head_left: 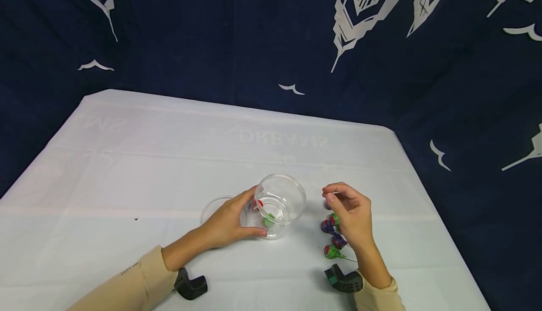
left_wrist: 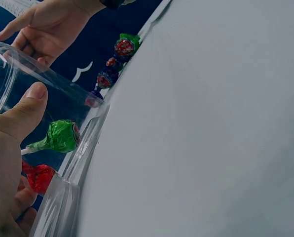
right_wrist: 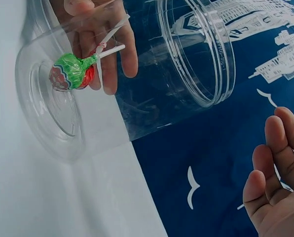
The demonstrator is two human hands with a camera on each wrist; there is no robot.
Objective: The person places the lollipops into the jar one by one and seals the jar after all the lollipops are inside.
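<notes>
My left hand grips a clear plastic jar by its side, thumb on the near side. The jar stands tilted on the table with its mouth uncovered. Inside lie a green-wrapped lollipop and a red-wrapped lollipop, near the jar's bottom. To the right of the jar my right hand is raised, fingers loosely bent, and I see nothing held in it. Below and beside it several lollipops in green and purple wrappers lie in a row, partly hidden by the hand.
A clear round lid lies on the white-covered table, partly behind my left hand. Black wrist devices sit on both forearms. A dark blue curtain with white prints hangs behind the table.
</notes>
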